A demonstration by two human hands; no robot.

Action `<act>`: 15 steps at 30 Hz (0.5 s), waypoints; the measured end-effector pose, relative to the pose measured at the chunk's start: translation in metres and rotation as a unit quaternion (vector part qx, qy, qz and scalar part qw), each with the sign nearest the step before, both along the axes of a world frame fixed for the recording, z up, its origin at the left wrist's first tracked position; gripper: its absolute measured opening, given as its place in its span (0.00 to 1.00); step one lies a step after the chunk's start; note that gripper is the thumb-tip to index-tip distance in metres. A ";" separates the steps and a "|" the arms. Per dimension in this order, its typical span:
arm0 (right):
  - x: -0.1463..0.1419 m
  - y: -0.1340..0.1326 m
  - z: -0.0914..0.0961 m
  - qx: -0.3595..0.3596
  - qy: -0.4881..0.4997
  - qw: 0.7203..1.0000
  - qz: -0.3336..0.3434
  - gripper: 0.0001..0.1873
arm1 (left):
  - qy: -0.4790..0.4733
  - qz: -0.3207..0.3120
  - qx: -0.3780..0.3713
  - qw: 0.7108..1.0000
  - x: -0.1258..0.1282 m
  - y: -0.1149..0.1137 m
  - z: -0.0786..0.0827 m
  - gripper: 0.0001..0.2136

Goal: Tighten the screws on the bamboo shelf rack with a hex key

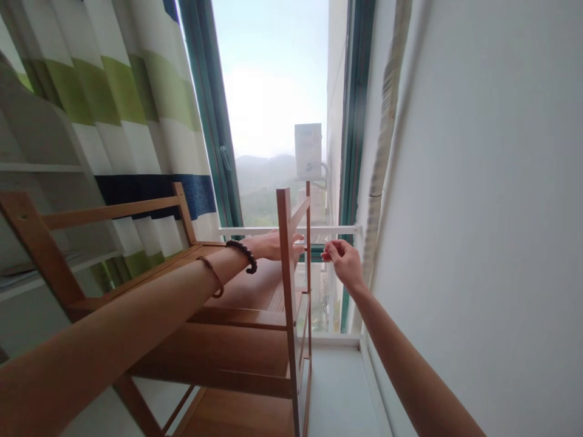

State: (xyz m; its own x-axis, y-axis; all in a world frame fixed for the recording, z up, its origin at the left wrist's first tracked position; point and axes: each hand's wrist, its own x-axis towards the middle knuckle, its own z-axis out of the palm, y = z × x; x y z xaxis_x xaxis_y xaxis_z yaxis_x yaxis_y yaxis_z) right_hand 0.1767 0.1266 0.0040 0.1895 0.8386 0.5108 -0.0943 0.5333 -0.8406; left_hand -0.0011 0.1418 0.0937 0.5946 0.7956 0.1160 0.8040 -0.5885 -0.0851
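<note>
A brown wooden shelf rack [241, 317] stands in front of me by the window. Across its top board reaches my left arm, with a dark beaded bracelet and a thin brown bangle at the wrist. My left hand [268, 246] is partly behind the rack's near right post; its fingertips show past the post, stretched out and apart, holding nothing I can see. To the right of the rack, my right hand [347, 262] hangs in the air with thumb and fingers pinched together. Whatever is between them, if anything, is too small to make out.
A white wall [492, 182] with a pipe [377, 176] rises close on the right. Ahead is a green-framed window [357, 109] with a white rail [334, 230] across it. On the left hang striped curtains [122, 91] beside white shelving [40, 168].
</note>
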 end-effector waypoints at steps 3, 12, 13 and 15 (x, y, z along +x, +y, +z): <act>0.000 0.018 0.000 0.000 0.017 1.000 0.020 0.16 | 0.014 0.013 -0.056 0.998 0.008 0.016 -0.007 0.19; -0.012 0.030 -0.018 -0.022 0.070 0.994 0.084 0.14 | -0.069 -0.007 -0.125 0.990 0.012 0.011 -0.004 0.18; -0.014 0.029 -0.018 -0.022 0.073 0.993 0.086 0.14 | -0.081 -0.023 -0.136 0.987 0.013 0.009 -0.002 0.17; -0.016 0.027 -0.020 -0.025 0.073 0.993 0.094 0.14 | -0.108 -0.051 -0.153 0.981 0.015 0.006 0.002 0.16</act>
State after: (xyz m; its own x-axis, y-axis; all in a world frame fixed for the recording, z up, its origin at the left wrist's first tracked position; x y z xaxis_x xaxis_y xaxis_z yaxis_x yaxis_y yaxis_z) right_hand 0.1605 0.1532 -0.0157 0.0963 0.8897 0.4463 -0.3108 0.4529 -0.8357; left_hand 0.0139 0.1474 0.0955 0.6610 0.7503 0.0123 0.7195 -0.6383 0.2737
